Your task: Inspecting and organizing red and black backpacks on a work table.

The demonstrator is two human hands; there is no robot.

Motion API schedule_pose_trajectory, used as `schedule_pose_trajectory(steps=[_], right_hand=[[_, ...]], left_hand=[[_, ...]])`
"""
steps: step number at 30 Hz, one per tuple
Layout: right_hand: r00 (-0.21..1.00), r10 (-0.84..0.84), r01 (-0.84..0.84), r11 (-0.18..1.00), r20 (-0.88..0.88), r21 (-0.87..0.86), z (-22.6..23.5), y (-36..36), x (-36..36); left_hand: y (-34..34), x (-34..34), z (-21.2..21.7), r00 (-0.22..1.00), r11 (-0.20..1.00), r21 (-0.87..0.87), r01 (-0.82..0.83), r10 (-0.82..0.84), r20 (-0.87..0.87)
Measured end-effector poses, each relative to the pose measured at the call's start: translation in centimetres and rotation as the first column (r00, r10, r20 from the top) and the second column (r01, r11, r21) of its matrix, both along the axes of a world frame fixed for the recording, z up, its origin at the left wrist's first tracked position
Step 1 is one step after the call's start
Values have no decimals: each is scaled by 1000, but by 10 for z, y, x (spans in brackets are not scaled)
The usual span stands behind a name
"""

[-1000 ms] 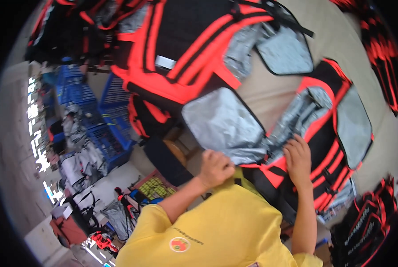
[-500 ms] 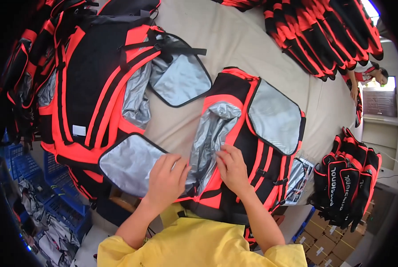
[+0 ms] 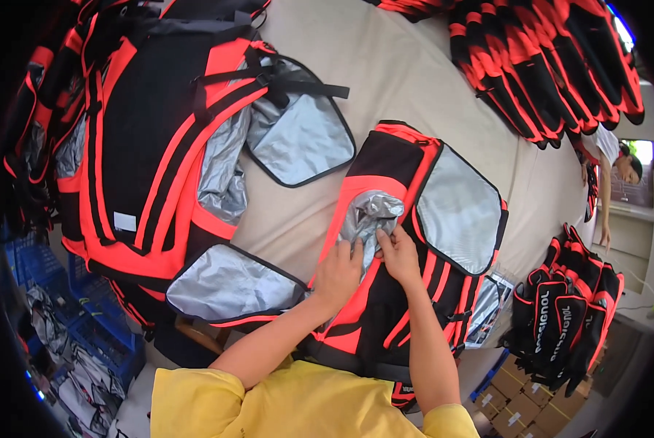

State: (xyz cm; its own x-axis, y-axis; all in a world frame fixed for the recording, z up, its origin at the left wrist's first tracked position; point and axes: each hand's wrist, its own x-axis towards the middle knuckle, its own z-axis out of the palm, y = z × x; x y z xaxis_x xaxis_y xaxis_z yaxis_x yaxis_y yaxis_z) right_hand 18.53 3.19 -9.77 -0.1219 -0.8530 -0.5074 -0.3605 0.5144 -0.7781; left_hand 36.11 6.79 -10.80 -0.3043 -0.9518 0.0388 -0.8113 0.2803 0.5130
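Both hands are down on the backpack right in front of the person. The left hand lies fairly flat, fingers spread a bit, pressing on the orange front panel next to the side pocket. The right hand has its fingertips pinched narrow on the crumpled silver lining bunched at that pocket's mouth.

Going by looks, the bag is soft and floppy, probably light since it seems empty, with thin, crinkly lining. I'd guess the foil-like stuff slides a little under the fingers, so the bound pocket edges or the webbing straps look like the best places to grab. Nothing fragile that I can see.

It lies flat on the beige table, long axis running from the person's belly up and slightly right, far end pointing away. Its open flap sticks out to the right.

Further left there's a bigger backpack of the same colours, flaps open too. Stacks of more bags sit at the top right.
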Motion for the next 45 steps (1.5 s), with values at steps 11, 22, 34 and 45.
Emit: schedule_pose_trajectory(steps=[11,22,34,45], right_hand=[[963,132,-136,991,-233,-4,42,6,-9],[885,-278,185,946,-373,-267,82,92,-23],[421,-237,-441,790,-876,-426,116,-102,-223],[373,-110,-319,917,-921,-238,-14,-45,-241]], left_hand=[[-29,-5,32,891,978,131,-162,202,-407],[-101,-26,-24,554,613,727,310,505,-662],[-80,-34,-8,888,887,460,-42,244,-389],[-159,-164,46,992,939,-326,114,-90,86]])
